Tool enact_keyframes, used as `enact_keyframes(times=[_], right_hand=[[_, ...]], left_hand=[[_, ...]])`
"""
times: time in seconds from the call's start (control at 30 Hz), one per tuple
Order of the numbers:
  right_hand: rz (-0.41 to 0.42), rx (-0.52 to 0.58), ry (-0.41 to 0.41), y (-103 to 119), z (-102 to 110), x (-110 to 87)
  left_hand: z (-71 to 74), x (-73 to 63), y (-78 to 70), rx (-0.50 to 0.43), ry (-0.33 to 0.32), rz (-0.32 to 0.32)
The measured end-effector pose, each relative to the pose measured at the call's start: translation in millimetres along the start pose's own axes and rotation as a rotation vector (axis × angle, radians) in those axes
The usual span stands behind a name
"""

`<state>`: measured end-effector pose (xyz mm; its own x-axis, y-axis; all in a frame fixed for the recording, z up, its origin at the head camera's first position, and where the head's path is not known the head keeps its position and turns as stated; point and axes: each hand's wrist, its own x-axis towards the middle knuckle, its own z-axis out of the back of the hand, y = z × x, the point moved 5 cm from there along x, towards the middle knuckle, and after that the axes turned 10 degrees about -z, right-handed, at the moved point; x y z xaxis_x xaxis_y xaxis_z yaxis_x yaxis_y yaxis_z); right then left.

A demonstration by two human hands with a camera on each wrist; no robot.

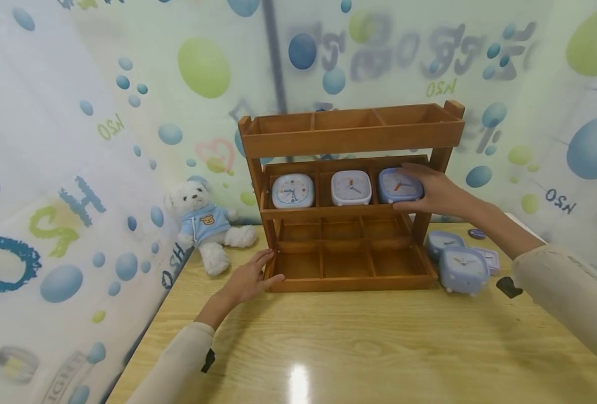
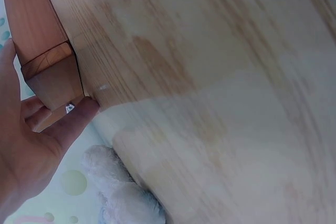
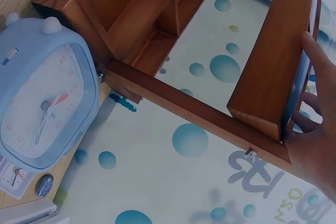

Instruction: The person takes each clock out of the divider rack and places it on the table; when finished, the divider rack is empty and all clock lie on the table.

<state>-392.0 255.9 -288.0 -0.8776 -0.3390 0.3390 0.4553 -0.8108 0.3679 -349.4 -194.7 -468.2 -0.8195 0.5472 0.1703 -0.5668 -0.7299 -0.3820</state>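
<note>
A brown wooden tiered shelf (image 1: 349, 285) stands on the table. At its lower left corner my left hand (image 1: 245, 280) grips the end, thumb at the front and fingers along the side; the left wrist view shows that hand (image 2: 31, 150) around the corner. My right hand (image 1: 437, 191) holds a blue alarm clock (image 1: 400, 185) in the right compartment of the middle tier, thumb low and fingers over the top. In the right wrist view that hand (image 3: 317, 129) hides most of the clock. A white alarm clock (image 1: 351, 188) and a light-blue-rimmed alarm clock (image 1: 293, 191) occupy the middle and left compartments.
Right of the shelf, a blue alarm clock (image 1: 463, 270) stands in front of another blue clock (image 1: 444, 242), with a small pale clock (image 1: 489, 259) and a small dark round object (image 1: 477, 233) nearby. A white teddy bear (image 1: 202, 219) sits left of the shelf.
</note>
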Motion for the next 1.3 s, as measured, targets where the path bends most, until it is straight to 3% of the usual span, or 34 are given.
enact_keyframes(times=[0.23, 0.5, 1.0, 1.3], right_hand=[[-0.052, -0.024, 0.083, 1, -1, 5.9], [-0.037, -0.026, 0.14, 6, 0, 7.2], [0.005, -0.016, 0.128, 6, -3, 12.5], [0.037, -0.05, 0.068, 4, -4, 15.8]], left_hand=[[0.2, -0.5, 0.1, -0.003, 0.004, 0.001], [1.5, 0.2, 0.1, 0.002, 0.0, 0.001], [0.4, -0.3, 0.9, -0.001, -0.001, -0.004], [-0.8, 0.3, 2.1, 0.009, 0.001, -0.007]])
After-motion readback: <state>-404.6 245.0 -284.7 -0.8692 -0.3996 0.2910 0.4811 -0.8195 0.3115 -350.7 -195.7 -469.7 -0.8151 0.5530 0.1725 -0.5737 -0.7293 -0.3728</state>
